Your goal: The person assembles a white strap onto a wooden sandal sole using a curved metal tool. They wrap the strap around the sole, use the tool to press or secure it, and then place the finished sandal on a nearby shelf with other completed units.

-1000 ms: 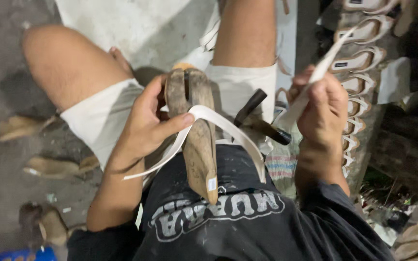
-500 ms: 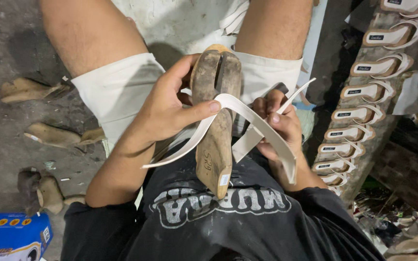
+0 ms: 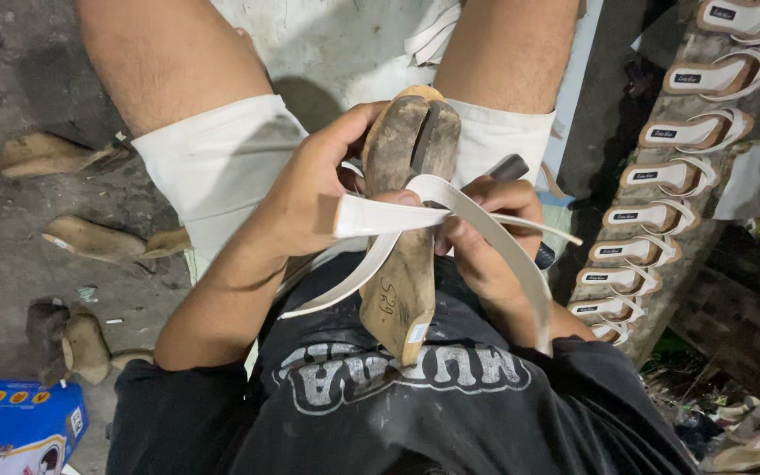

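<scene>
A worn wooden shoe last [image 3: 402, 264] rests upright on my lap, sole side facing me. My left hand [image 3: 310, 189] grips its upper part and pins a flat white strap [image 3: 371, 215] across it with the thumb. A second white strap [image 3: 507, 255] loops from the last down over my right wrist. My right hand [image 3: 485, 233] is closed on the strap ends beside the last and also holds a dark-handled tool [image 3: 510, 167], mostly hidden behind the fingers.
A row of several white strappy sandals [image 3: 661, 176] on a board runs along the right. Spare wooden lasts [image 3: 90, 237] lie on the dirty floor at left. A blue box [image 3: 15, 427] sits at the bottom left corner.
My right hand came down from the raised position at right to the last, bringing the strap end with it. The left hand now pins a strap across the last.
</scene>
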